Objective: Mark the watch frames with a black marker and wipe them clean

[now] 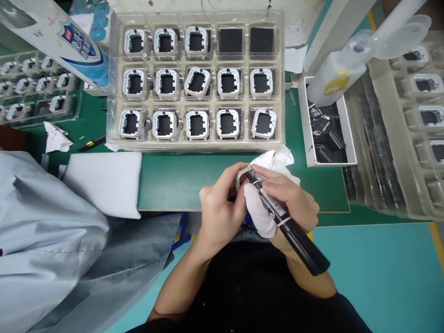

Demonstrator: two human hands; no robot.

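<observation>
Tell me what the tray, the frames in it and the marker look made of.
Tray: clear, thin, glossy plastic; see-through walls, and glare on the moulded pockets.
Frames: white with a matte look, probably moulded plastic; uniform colour, crisp notches.
Marker: black, slightly shiny barrel with a white printed label, likely plastic.

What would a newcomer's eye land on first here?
The clear tray at top centre, white square frames in all pockets but two at upper right. Below it, the left hand grips a white frame while the right hand holds a black marker and white cloth at it.
</observation>
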